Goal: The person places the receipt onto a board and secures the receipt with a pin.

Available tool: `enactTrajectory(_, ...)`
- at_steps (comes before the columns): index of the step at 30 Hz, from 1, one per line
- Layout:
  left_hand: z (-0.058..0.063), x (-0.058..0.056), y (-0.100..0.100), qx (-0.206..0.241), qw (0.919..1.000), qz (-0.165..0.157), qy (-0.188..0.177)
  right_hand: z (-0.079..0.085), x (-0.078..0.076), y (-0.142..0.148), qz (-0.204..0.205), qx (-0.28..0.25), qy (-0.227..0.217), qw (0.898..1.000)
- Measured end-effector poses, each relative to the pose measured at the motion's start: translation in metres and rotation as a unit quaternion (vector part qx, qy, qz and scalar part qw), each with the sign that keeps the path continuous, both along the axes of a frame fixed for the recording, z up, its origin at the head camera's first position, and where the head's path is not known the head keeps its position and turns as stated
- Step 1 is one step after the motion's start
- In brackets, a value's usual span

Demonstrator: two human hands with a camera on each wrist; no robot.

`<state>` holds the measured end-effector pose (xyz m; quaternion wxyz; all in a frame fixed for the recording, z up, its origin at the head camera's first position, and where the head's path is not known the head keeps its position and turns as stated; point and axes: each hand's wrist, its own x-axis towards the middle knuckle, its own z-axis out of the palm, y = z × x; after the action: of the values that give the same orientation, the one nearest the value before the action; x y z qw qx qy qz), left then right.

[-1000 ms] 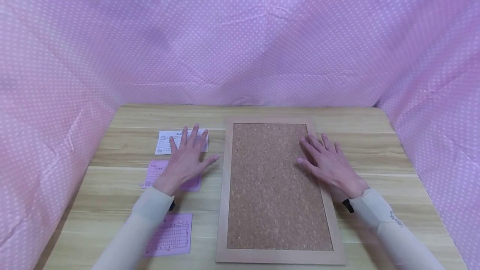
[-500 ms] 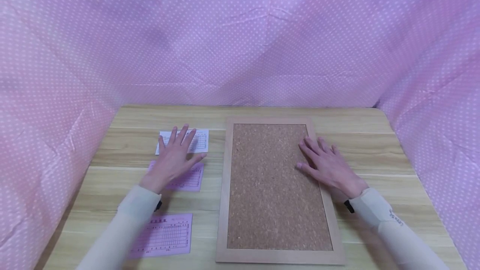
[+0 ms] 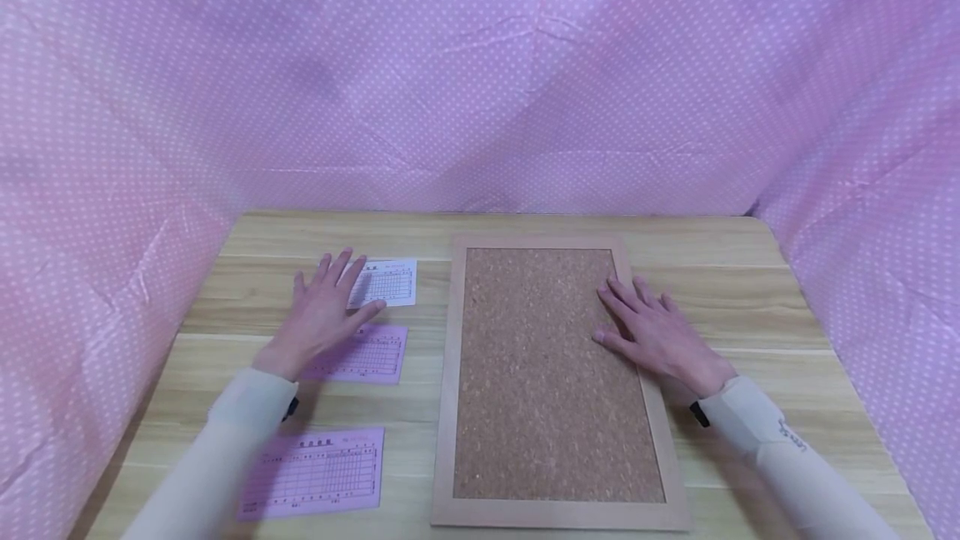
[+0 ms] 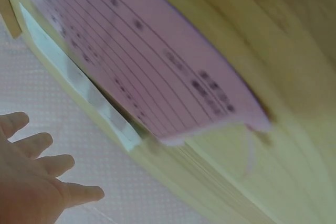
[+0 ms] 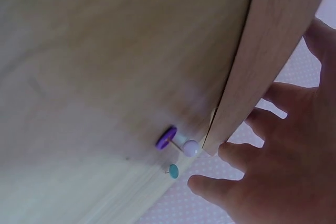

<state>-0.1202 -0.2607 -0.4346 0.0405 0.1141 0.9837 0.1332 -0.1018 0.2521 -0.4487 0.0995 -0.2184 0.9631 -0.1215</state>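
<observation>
My left hand (image 3: 318, 315), fingers spread, hovers over or rests on the left ends of a white printed slip (image 3: 393, 283) and a pink slip (image 3: 378, 358); contact is unclear. Nearer me lies a second pink slip (image 3: 322, 473), partly under the sleeve. My right hand (image 3: 660, 336) spans the right edge of a wood-framed cork board (image 3: 555, 382), fingers extended and holding nothing. In the right wrist view, a purple disc (image 5: 167, 137), a pale ball (image 5: 190, 148) with a thin shaft between them, and a teal thumbtack (image 5: 174, 171) lie beside the board.
The wooden table (image 3: 742, 273) extends on both sides of the board. Pink dotted cloth (image 3: 495, 90) hangs behind it and at both sides. In the left wrist view, one pink slip (image 4: 142, 51) has a curled, torn-looking corner.
My left hand has slid leftward across the slips, uncovering more of their right parts. The right hand has hardly moved. Board and slips stay in place.
</observation>
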Motion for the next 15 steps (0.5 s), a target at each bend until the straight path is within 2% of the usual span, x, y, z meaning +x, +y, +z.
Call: enactTrajectory(15, -0.002, -0.013, -0.027, -0.016, 0.9996, 0.003, -0.021, -0.004, -0.002, 0.000, -0.001, -0.009, 0.004, 1.000)
